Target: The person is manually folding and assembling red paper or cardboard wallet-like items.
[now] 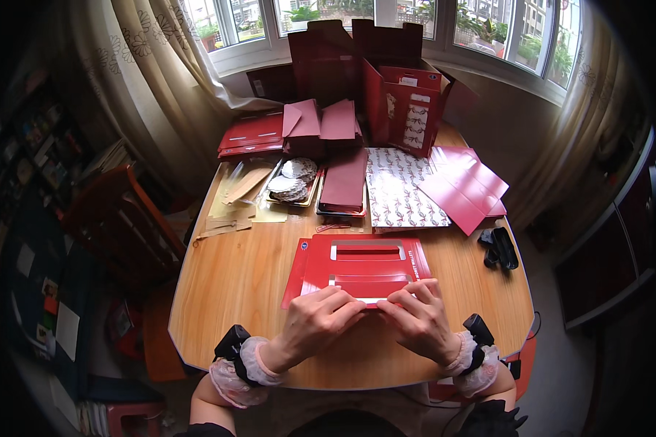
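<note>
A flat red cardboard box blank (368,264) with two long cut-out windows lies near the table's front edge, on top of another red sheet that shows at its left. My left hand (317,324) is closed, its thumb and fingertips pinching the blank's near edge. Close beside it, my right hand (421,320) pinches the same edge a little further right. A pale strip shows between the two sets of fingertips. Beneath the curled fingers, part of the near edge is hidden.
Behind the blank stand trays of dark red envelopes (344,178) and round patterned pieces (291,182). Patterned sheets (404,189), pink cards (466,189) and a black case (499,249) lie to the right. Paper strips (229,218) lie left; tall red boxes (404,95) stand at the back.
</note>
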{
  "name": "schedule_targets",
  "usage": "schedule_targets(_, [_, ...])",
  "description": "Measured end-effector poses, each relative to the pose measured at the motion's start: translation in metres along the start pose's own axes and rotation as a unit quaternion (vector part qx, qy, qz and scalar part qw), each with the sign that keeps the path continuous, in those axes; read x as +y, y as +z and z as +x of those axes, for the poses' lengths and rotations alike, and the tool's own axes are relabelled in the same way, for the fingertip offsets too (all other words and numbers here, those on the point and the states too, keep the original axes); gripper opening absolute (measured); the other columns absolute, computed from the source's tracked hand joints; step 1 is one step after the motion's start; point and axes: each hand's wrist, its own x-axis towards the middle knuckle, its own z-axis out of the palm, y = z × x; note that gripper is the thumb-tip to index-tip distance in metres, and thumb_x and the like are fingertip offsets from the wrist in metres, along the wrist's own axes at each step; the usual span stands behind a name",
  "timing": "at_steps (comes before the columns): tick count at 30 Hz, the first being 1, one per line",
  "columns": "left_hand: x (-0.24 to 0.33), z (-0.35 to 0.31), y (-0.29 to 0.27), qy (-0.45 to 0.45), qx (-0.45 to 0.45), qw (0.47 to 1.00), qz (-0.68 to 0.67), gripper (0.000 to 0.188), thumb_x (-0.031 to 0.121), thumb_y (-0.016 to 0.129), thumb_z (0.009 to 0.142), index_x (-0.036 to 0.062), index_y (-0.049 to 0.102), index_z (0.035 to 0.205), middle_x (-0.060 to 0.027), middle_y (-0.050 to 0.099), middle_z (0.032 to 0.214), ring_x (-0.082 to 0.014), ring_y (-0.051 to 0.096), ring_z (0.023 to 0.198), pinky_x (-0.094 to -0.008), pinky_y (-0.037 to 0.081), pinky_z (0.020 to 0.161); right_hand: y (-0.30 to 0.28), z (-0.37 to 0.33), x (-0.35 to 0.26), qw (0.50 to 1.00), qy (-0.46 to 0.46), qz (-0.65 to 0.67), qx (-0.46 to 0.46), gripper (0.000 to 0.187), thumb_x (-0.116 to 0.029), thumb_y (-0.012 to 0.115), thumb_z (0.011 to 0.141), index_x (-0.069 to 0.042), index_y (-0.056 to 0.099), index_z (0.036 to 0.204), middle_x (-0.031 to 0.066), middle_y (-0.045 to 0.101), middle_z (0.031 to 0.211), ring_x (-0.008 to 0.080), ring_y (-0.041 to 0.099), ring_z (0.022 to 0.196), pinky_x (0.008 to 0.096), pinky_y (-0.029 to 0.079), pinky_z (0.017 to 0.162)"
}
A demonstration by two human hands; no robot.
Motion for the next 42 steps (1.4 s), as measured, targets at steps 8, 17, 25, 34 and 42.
schedule_targets(8, [-0.019,0.002,-0.016,-0.008,0.002,1.000,-0.018,0.024,0.015,0.087,0.076,0.0111,0.077,0.097,-0.0012,0.071,0.084,-0.0202,0.069,0.076,-0.0335,0.057,0.065,-0.003,-0.003,0.010,1.000,0.014,0.018,0.015,0.026,-0.005,0.083,0.075,-0.005,0.073,0.099,0.0033,0.063,0.089,0.0239,0.058,0.086,0.0400,0.045,0.079])
schedule_targets(17, [-0.041,0.004,-0.032,0.015,-0.026,0.999,-0.011,0.030,0.018,0.085,0.077,0.0109,0.075,0.105,0.0004,0.073,0.096,-0.0189,0.071,0.088,-0.0331,0.059,0.070,-0.008,0.000,0.014,0.999,0.032,0.030,0.027,0.024,-0.004,0.083,0.075,-0.006,0.073,0.097,0.0016,0.063,0.088,0.0237,0.058,0.085,0.0389,0.045,0.077])
schedule_targets(25, [-0.031,0.009,-0.029,0.018,-0.029,0.999,0.026,0.026,0.013,0.086,0.077,0.0101,0.077,0.100,-0.0025,0.075,0.094,-0.0209,0.074,0.087,-0.0329,0.062,0.075,-0.007,-0.001,0.015,0.999,0.030,0.028,0.019,0.023,-0.005,0.083,0.076,-0.007,0.073,0.096,0.0012,0.062,0.087,0.0231,0.058,0.085,0.0386,0.045,0.078])
schedule_targets(34, [-0.022,0.000,-0.011,0.038,-0.028,0.999,0.008,0.018,0.008,0.075,0.082,0.0089,0.076,0.099,-0.0020,0.074,0.094,-0.0189,0.072,0.086,-0.0310,0.060,0.069,-0.003,-0.003,0.009,1.000,0.021,0.015,-0.005,0.023,-0.007,0.082,0.077,-0.007,0.073,0.097,0.0009,0.061,0.087,0.0223,0.058,0.084,0.0386,0.045,0.079])
schedule_targets(42, [-0.025,0.000,-0.015,0.033,0.002,0.999,0.025,0.016,0.009,0.082,0.080,0.0104,0.077,0.095,-0.0022,0.074,0.086,-0.0193,0.073,0.077,-0.0308,0.059,0.064,-0.004,-0.002,0.010,0.999,0.032,0.016,0.006,0.024,-0.008,0.084,0.075,-0.008,0.073,0.096,0.0008,0.062,0.087,0.0220,0.058,0.086,0.0386,0.045,0.080])
